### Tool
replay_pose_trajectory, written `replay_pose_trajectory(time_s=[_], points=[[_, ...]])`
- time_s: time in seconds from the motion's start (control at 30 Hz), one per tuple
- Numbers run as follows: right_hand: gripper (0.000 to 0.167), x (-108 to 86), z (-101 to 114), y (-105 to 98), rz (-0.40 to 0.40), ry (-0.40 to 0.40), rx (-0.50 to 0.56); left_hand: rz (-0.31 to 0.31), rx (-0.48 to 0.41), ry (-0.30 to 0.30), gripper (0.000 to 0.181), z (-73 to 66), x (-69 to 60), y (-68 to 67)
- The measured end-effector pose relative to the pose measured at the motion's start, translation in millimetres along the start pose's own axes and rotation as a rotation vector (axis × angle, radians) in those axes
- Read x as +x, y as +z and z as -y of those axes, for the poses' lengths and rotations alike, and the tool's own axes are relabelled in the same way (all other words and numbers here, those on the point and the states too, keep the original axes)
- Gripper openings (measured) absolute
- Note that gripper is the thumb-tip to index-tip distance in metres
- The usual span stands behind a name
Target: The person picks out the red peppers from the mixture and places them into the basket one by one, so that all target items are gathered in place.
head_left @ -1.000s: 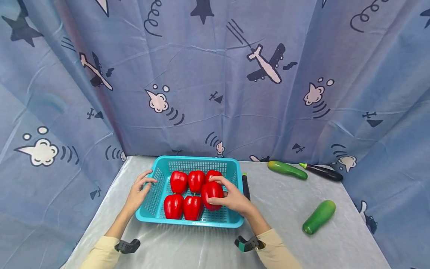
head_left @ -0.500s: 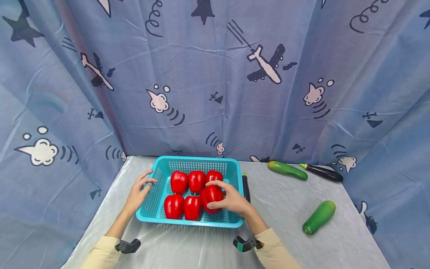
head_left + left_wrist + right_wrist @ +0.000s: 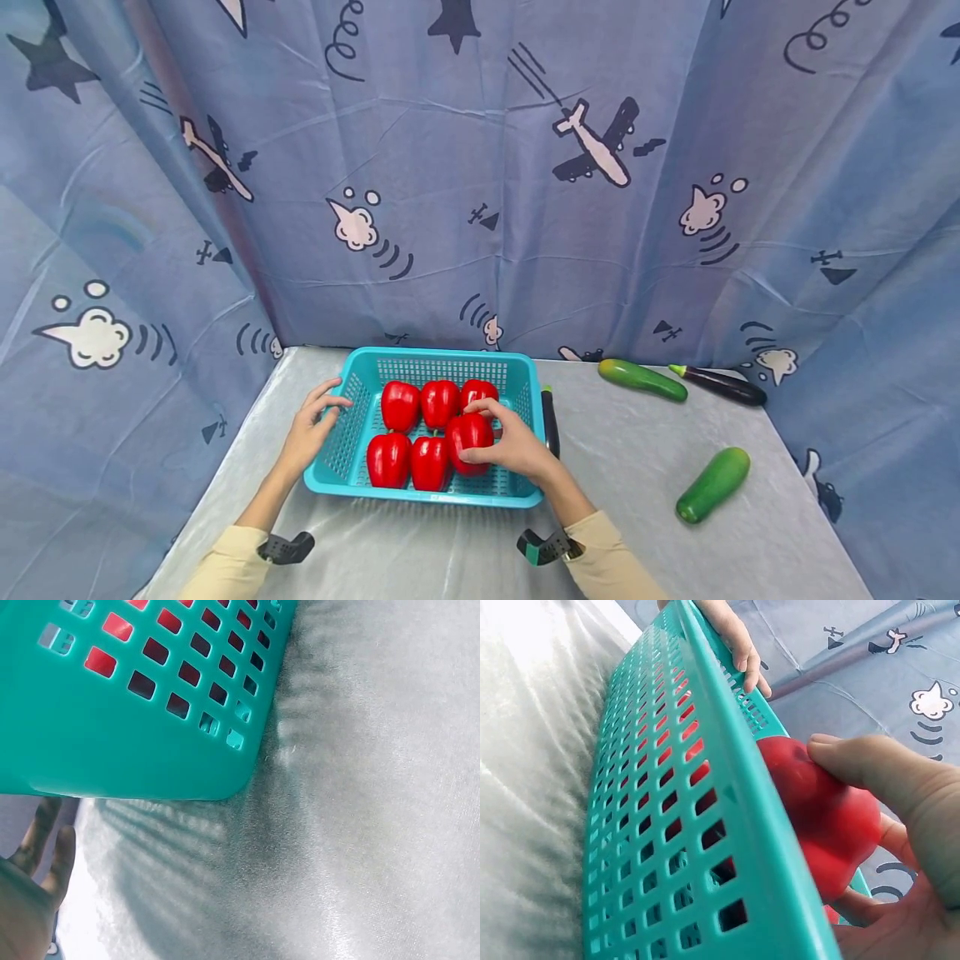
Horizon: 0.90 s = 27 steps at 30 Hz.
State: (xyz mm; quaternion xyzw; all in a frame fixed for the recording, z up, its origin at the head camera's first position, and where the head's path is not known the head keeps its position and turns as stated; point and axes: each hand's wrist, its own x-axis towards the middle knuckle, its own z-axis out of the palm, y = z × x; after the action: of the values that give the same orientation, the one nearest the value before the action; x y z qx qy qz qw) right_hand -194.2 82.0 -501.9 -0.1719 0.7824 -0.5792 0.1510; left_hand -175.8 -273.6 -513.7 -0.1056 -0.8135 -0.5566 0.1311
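A turquoise perforated basket [image 3: 352,492] holds several red bell peppers [image 3: 431,462] in two rows. In its right front part, my right hand [image 3: 517,446] grips another red bell pepper [image 3: 469,444]. The right wrist view shows that pepper [image 3: 829,817] just above the level of the near rim, with the thumb [image 3: 847,759] on one side and fingers behind it. My left hand [image 3: 306,429] is at the basket's left rim, its fingers loosely extended over the edge. Whether those fingers touch the rim is unclear.
Against the basket's right side lies a dark eggplant [image 3: 550,421], partly hidden. A cucumber-like green vegetable [image 3: 642,379] and a purple eggplant [image 3: 718,385] are at the back right. A thicker green vegetable [image 3: 712,485] lies nearer. A patterned curtain [image 3: 480,167] surrounds the table.
My right hand has moved the held bell pepper slightly left and forward-to-near, lower into the basket's right front space. The left hand has stayed in place.
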Motion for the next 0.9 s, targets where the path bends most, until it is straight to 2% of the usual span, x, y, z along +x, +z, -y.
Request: replay_pose_trajectory(time_s=[0.27,0.5,0.9], points=[[0.063,-2.1,6.8,1.3,-0.027,0.017,-0.006,-0.005,-0.007,0.003,0.017,3.8,-1.1,-0.1],[0.062,1.9,0.2,1.7,-0.049,0.051,-0.040,-0.011,-0.009,0.003,0.017,5.2,-2.0,0.5],[0.063,2.0,0.8,2.5,-0.052,0.083,-0.095,0.003,0.002,0.013,0.018,-4.0,-0.3,-0.3]])
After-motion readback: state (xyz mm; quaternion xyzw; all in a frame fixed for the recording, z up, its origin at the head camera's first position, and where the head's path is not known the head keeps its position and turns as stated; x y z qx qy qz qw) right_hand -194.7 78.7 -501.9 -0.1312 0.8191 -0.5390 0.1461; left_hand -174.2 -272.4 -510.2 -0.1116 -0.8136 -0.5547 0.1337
